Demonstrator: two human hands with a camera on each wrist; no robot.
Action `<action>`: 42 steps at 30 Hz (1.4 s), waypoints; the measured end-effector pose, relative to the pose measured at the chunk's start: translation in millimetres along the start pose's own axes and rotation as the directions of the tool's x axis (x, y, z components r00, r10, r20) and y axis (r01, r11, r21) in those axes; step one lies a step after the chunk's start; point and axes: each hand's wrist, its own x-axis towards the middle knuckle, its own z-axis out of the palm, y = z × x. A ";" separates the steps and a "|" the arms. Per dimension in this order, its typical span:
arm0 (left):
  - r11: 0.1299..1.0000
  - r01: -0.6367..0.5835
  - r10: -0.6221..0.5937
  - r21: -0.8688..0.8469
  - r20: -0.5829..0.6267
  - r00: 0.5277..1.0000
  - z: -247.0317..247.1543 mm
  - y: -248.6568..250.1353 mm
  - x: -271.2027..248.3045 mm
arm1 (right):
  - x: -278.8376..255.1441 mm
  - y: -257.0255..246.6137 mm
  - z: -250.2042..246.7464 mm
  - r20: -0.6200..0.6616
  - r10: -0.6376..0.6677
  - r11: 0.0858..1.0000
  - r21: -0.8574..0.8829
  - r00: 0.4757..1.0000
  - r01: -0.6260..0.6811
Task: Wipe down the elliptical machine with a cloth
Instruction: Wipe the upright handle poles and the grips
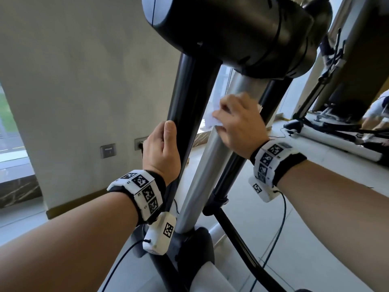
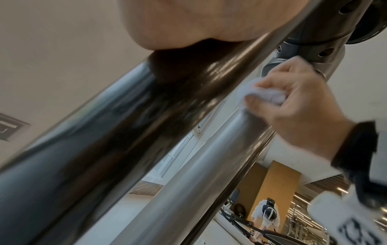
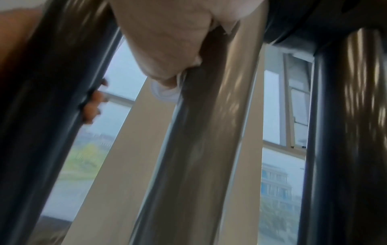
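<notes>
Right hand presses a bunched white cloth against the silver post of the elliptical machine, fingers curled around it, while left hand grips the black bar beside it.

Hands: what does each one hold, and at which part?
Right hand holds the bunched white cloth against the silver post. Left hand grips the black bar at its middle.

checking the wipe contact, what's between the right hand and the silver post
A crumpled white cloth lies between the right hand and the silver post, pressed onto it. The head and left wrist views show it best.
</notes>
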 end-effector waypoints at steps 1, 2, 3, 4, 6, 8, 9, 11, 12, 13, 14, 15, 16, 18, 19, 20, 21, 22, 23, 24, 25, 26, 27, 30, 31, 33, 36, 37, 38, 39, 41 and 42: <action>1.000 -0.001 0.001 -0.001 -0.001 1.000 0.0 0.1 -0.1 | -9.0 -7.2 6.6 0.031 -0.035 0.999 0.004 0.999 0.035; 1.000 -0.002 0.002 0.001 -0.003 1.000 -0.1 0.0 -0.1 | -20.2 -15.5 13.7 0.062 -0.080 0.997 0.010 0.995 0.079; 1.000 -0.001 0.001 0.003 -0.003 1.000 -0.3 0.2 -0.1 | -32.8 -24.3 20.4 0.103 -0.127 0.992 0.014 0.987 0.126; 1.000 -0.001 0.001 0.002 -0.004 1.000 -0.2 0.2 -0.3 | -45.2 -33.0 25.8 0.157 -0.171 0.985 0.017 0.973 0.170; 1.000 -0.008 0.008 -0.005 -0.013 1.000 0.3 -0.8 -0.3 | -60.7 -42.2 32.1 0.248 -0.209 0.977 0.016 0.946 0.211; 1.000 -0.015 0.014 -0.012 -0.016 1.000 1.0 -2.5 -0.3 | -59.2 -40.5 32.8 0.251 -0.178 0.982 -0.017 0.952 0.188; 1.000 -0.011 0.011 -0.015 -0.009 1.000 1.1 -3.0 -0.3 | -54.7 -38.6 32.4 0.234 -0.145 0.987 -0.039 0.961 0.158; 1.000 -0.002 0.003 -0.014 0.012 1.000 1.2 -3.2 -0.3 | -47.7 -37.8 32.9 0.188 -0.075 0.993 -0.072 0.979 0.090; 1.000 -0.001 0.001 -0.010 0.012 1.000 1.1 -3.0 -0.2 | -47.7 -40.6 35.0 0.175 -0.054 0.995 -0.078 0.983 0.069; 1.000 -0.003 0.003 -0.009 0.008 1.000 1.1 -2.3 -0.2 | -51.2 -45.2 38.2 0.174 -0.048 0.995 -0.078 0.984 0.063; 1.000 -0.010 0.010 -0.014 0.003 1.000 1.4 -1.7 0.0 | -57.8 -51.1 42.7 0.182 -0.053 0.995 -0.073 0.982 0.067; 1.000 -0.017 0.017 -0.021 -0.001 1.000 1.7 -1.2 0.1 | -66.3 -57.8 48.2 0.195 -0.065 0.995 -0.061 0.979 0.078; 0.999 -0.020 0.019 -0.026 -0.004 1.000 1.8 -1.0 0.1 | -76.0 -65.3 54.0 0.213 -0.078 0.995 -0.044 0.974 0.089; 1.000 -0.008 0.008 -0.021 0.006 1.000 1.7 -0.8 0.5 | -95.9 -81.8 66.6 0.270 -0.090 0.995 -0.021 0.959 0.100; 1.000 0.000 0.000 -0.018 0.015 1.000 1.7 -1.2 0.6 | -105.6 -90.5 73.1 0.302 -0.096 0.994 -0.012 0.948 0.104; 1.000 0.005 -0.004 -0.017 0.019 1.000 1.5 -1.8 0.8 | -114.2 -98.9 79.4 0.334 -0.105 0.994 0.001 0.937 0.111; 1.000 0.005 -0.005 -0.016 0.018 1.000 1.4 -2.0 1.1 | -121.3 -107.3 85.7 0.371 -0.114 0.993 0.014 0.922 0.117; 1.000 0.004 -0.004 -0.014 0.014 1.000 1.5 -1.9 1.3 | -128.0 -115.7 91.7 0.413 -0.125 0.992 0.028 0.902 0.125; 1.000 0.003 -0.003 -0.015 0.007 1.000 1.8 -1.5 1.3 | -135.0 -123.7 97.9 0.452 -0.141 0.990 0.041 0.881 0.137; 1.000 0.002 -0.002 -0.018 -0.001 1.000 2.4 -1.5 1.3 | -142.1 -131.9 104.4 0.488 -0.158 0.987 0.054 0.858 0.151; 1.000 0.004 -0.004 -0.021 -0.005 1.000 3.0 -1.8 1.3 | -149.9 -140.1 110.3 0.534 -0.171 0.985 0.073 0.828 0.156; 1.000 0.007 -0.008 -0.024 -0.005 1.000 3.3 -2.3 1.4 | -157.3 -148.1 115.9 0.587 -0.179 0.984 0.091 0.789 0.155; 1.000 0.009 -0.009 -0.026 -0.004 1.000 3.6 -3.0 1.9 | -163.5 -155.8 121.5 0.635 -0.182 0.983 0.104 0.750 0.150; 0.999 0.002 -0.002 -0.034 -0.006 1.000 3.2 -4.3 3.5 | -176.7 -176.0 138.7 0.742 -0.165 0.986 0.108 0.649 0.127; 0.999 -0.003 0.002 -0.037 -0.010 1.000 3.1 -4.2 3.8 | -180.2 -180.9 145.3 0.764 -0.205 0.978 0.135 0.611 0.160; 0.999 -0.010 0.010 -0.045 -0.009 1.000 3.0 -4.2 4.1 | -185.1 -185.6 151.6 0.774 -0.255 0.966 0.181 0.580 0.183; 0.999 -0.010 0.010 -0.049 -0.003 1.000 3.4 -4.5 3.9 | -187.4 -184.1 149.5 0.762 -0.264 0.964 0.218 0.592 0.149; 0.999 -0.009 0.009 -0.051 -0.003 1.000 3.5 -4.4 4.2 | -187.1 -182.5 148.5 0.763 -0.275 0.961 0.237 0.585 0.143; 0.999 -0.009 0.008 -0.053 -0.007 1.000 3.5 -4.1 4.2 | -185.3 -179.8 147.3 0.754 -0.285 0.958 0.241 0.592 0.154; 0.999 -0.008 0.008 -0.052 -0.011 1.000 3.5 -3.6 4.1 | -182.7 -175.5 145.4 0.739 -0.286 0.958 0.237 0.610 0.161; 0.999 -0.006 0.006 -0.044 -0.014 1.000 3.7 -2.4 4.1 | -175.7 -163.1 139.6 0.708 -0.264 0.963 0.230 0.656 0.139; 0.999 -0.006 0.005 -0.035 -0.018 1.000 3.5 -2.6 4.1 | -171.0 -155.4 134.6 0.682 -0.255 0.964 0.231 0.686 0.128</action>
